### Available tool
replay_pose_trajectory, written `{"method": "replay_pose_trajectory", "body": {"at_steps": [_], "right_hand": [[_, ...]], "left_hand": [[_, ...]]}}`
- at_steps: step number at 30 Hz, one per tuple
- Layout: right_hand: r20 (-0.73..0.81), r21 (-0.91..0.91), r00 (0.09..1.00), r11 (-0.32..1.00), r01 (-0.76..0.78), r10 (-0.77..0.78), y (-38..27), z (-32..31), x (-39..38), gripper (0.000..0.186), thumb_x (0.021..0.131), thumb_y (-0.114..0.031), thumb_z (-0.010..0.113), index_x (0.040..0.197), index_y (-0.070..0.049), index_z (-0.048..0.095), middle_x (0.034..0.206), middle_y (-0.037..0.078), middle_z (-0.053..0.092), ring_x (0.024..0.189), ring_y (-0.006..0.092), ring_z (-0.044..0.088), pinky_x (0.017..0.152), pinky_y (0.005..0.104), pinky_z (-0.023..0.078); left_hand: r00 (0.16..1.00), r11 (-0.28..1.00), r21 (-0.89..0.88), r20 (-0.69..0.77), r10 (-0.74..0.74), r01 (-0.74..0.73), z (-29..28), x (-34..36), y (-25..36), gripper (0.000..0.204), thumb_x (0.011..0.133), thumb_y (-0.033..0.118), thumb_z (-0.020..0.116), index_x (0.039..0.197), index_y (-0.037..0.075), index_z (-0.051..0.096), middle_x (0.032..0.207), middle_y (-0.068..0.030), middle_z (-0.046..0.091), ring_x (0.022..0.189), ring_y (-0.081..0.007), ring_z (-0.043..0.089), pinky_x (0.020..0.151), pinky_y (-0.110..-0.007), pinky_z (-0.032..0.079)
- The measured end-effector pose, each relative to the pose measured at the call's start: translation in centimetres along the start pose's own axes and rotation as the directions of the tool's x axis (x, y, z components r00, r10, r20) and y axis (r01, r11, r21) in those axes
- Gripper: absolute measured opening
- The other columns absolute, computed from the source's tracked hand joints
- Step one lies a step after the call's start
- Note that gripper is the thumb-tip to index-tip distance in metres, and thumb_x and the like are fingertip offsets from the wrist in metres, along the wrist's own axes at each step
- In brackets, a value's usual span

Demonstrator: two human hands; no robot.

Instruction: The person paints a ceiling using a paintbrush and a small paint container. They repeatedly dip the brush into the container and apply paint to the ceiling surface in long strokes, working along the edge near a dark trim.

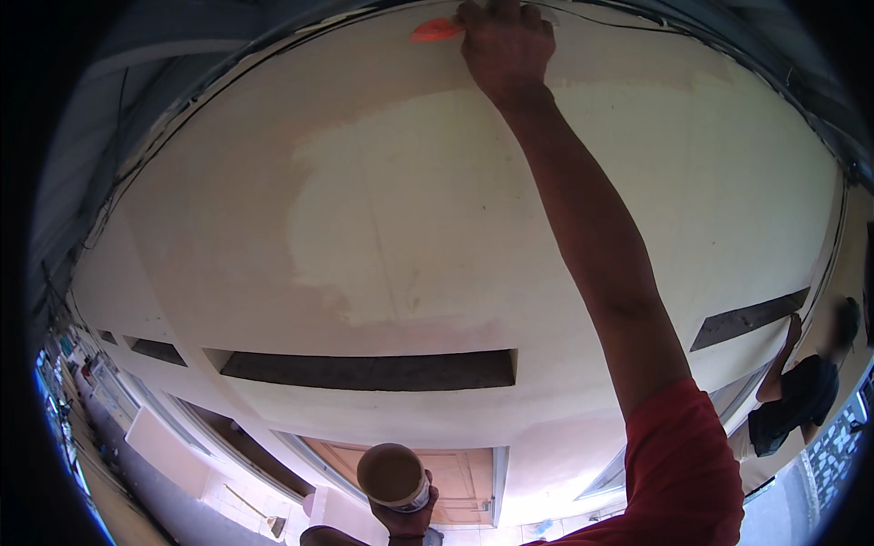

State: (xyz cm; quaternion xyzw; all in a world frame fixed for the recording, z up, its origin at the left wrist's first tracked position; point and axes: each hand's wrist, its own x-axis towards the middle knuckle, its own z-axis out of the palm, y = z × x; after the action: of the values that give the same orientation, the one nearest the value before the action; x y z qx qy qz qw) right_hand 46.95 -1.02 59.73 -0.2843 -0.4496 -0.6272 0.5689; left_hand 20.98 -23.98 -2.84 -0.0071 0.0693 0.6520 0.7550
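Observation:
My right hand [507, 50] is raised to the top of the wall, its fingers closed on an orange tool [435, 29], probably a brush, that is partly hidden by the hand. The cream wall [401, 200] around it has uneven darker beige patches with a lighter area between them. At the lower middle, my left hand [408, 510] grips a tub [391, 475] with beige-brown liquid inside.
Cables [619, 23] run along the wall top. Below are dark slot openings [364, 369], a wooden door [460, 478] and a broom [271, 523] on the floor. Another person [792, 400] in a dark shirt stands at the right, a hand raised to the wall.

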Motion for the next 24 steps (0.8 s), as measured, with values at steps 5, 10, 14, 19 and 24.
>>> {"method": "replay_pose_trajectory", "body": {"at_steps": [5, 10, 14, 19, 24], "right_hand": [[0.232, 0.170, 0.963, 0.981, 0.095, -0.134, -5.9, -0.4, 1.0, 0.014, 0.099, -0.020, 0.070, 0.099, -0.010, 0.080, 0.102, 0.012, 0.072, 0.095, 0.0296, 0.071, 0.078, 0.0439, 0.061], [-0.005, 0.504, 0.999, 0.863, 0.033, -0.036, -8.1, -2.5, -1.5, 0.018, 0.082, -0.009, 0.084, 0.095, -0.020, 0.077, 0.084, 0.001, 0.070, 0.074, 0.0229, 0.070, 0.065, 0.0357, 0.059], [0.348, 0.905, 0.858, 0.106, -0.413, 0.378, -5.1, -3.3, -3.3, 0.015, 0.085, -0.012, 0.087, 0.097, -0.008, 0.079, 0.083, 0.004, 0.076, 0.076, 0.0128, 0.074, 0.072, 0.0333, 0.061], [0.458, 0.828, 0.664, -0.014, -0.560, 0.591, 6.4, -6.7, -5.4, 0.020, 0.087, -0.003, 0.085, 0.104, 0.006, 0.077, 0.094, 0.010, 0.076, 0.078, 0.0184, 0.075, 0.069, 0.0303, 0.067], [0.345, 0.817, 0.629, 0.106, -0.566, 0.697, 19.8, -12.1, -7.5, 0.026, 0.088, -0.003, 0.084, 0.109, 0.009, 0.075, 0.102, 0.015, 0.077, 0.082, 0.0219, 0.077, 0.073, 0.0327, 0.069]], "left_hand": [[1.000, 1.000, -0.018, 0.021, -0.020, 0.021, 0.9, 0.1, -0.5, 0.078, 0.094, 0.074, 0.057, 0.152, 0.022, 0.058, 0.136, -0.0106, 0.069, 0.123, -0.0426, 0.066, 0.084, -0.056, 0.061], [0.987, 0.999, -0.006, 0.155, -0.051, 0.052, -1.3, 0.2, 0.4, 0.080, 0.091, 0.066, 0.066, 0.155, 0.019, 0.055, 0.150, -0.0129, 0.060, 0.138, -0.0418, 0.052, 0.102, -0.059, 0.054], [0.990, 0.998, -0.013, 0.131, -0.058, 0.060, -0.8, 0.0, 0.4, 0.079, 0.091, 0.064, 0.067, 0.155, 0.018, 0.055, 0.150, -0.0130, 0.060, 0.138, -0.0416, 0.052, 0.102, -0.059, 0.054], [0.987, 0.997, -0.038, 0.152, -0.057, 0.063, -0.6, -0.5, 0.4, 0.078, 0.093, 0.062, 0.065, 0.156, 0.017, 0.054, 0.150, -0.0132, 0.059, 0.138, -0.0409, 0.052, 0.103, -0.058, 0.053], [0.981, 0.993, -0.062, 0.170, -0.091, 0.103, -0.9, 0.7, 0.3, 0.080, 0.093, 0.063, 0.065, 0.157, 0.017, 0.053, 0.151, -0.0133, 0.059, 0.140, -0.0396, 0.051, 0.105, -0.058, 0.053]]}}
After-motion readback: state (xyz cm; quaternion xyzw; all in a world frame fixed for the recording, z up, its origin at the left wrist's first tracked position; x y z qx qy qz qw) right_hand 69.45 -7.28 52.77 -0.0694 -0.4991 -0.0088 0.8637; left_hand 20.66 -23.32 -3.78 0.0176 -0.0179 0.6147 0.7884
